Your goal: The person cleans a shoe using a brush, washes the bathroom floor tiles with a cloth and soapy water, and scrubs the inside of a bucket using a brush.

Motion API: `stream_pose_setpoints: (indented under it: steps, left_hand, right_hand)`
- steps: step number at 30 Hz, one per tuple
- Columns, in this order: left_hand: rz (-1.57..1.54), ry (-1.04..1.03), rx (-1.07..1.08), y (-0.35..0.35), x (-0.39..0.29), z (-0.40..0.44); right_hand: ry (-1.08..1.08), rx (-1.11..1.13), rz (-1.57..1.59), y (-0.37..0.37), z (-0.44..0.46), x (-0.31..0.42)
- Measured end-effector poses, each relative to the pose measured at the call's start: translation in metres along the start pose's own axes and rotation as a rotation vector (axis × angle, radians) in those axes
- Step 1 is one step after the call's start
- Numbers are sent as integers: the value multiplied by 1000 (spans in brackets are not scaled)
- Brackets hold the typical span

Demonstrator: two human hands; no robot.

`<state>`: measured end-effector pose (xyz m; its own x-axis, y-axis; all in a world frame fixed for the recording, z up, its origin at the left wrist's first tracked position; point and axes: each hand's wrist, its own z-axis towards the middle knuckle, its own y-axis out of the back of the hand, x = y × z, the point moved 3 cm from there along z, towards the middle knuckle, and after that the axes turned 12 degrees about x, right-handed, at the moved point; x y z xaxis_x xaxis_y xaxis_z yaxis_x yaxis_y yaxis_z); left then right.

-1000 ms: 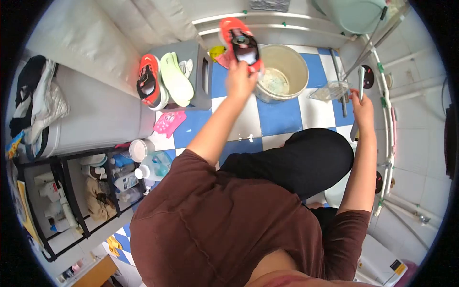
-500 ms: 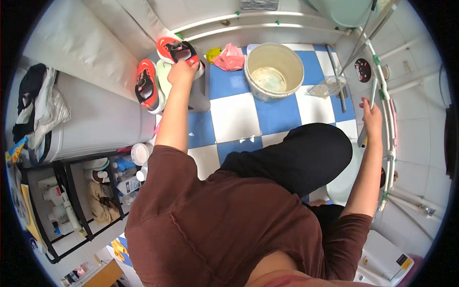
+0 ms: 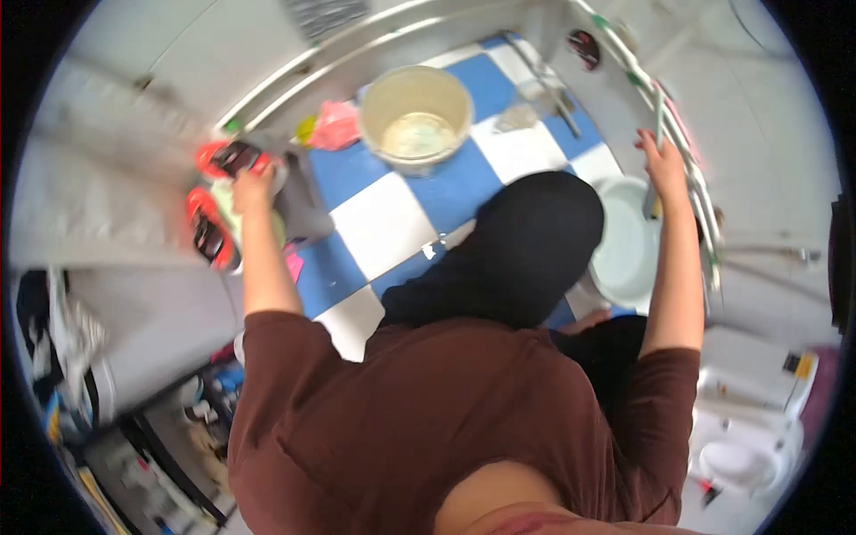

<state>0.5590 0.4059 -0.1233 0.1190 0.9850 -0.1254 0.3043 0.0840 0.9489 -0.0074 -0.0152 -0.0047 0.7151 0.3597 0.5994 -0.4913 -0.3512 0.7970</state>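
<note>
My left hand [image 3: 256, 187] is at the near side of a red and black sneaker [image 3: 212, 159], its fingers closed on the shoe's edge; blur softens the detail. A second red and black sneaker [image 3: 205, 234] lies just beside it. Both rest on top of a grey bin [image 3: 305, 203], with a pale green surface showing between them. Out to the right, my right hand [image 3: 665, 169] is closed around a pale green stick-like handle [image 3: 659, 116]. The lower end of that handle is partly hidden behind the hand and forearm.
A large cream bucket [image 3: 417, 160] stands on the blue and white tiles, beside a crumpled pink cloth [image 3: 335, 127]. A pale basin [image 3: 627, 254] sits by my right forearm. White pipes [image 3: 624, 58] line the walls. A toilet [image 3: 744, 446] is at lower right.
The view has turned and shifted, so the bucket, bin and sneakers appear further left and the basin shows more. Both hands keep their places at the sneaker and the handle.
</note>
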Motion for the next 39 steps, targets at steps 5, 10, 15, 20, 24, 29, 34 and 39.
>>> stream_pose_setpoints:
  steps: [5, 10, 15, 20, 24, 29, 34, 39]
  left_hand:
    - [-9, 89, -92, 11, -18, -35]
    - [8, -224, -557, 24, -68, -75]
    - [-392, -1019, -221, -14, -223, -126]
    - [-430, -1167, 377, -98, -416, -168]
    - [-589, -1016, 354, -181, -562, -121]
    - [-1018, -833, 713, -168, -624, -149]
    - [-812, -1050, 642, -189, -636, -154]
    - [-692, -1318, 428, -130, -572, -226]
  right_hand:
    - [-24, -88, 44, 36, -18, -47]
    - [-126, -71, -167, 61, -40, -83]
    - [-388, 76, -203, 72, -70, -86]
    - [-415, -69, -159, 78, -104, -115]
    - [-593, -43, -31, 72, -127, -171]
    - [-484, -70, 269, 56, -144, -196]
    - [-585, 52, 205, 59, -145, -204]
    - [-394, -114, 822, 84, -106, -169]
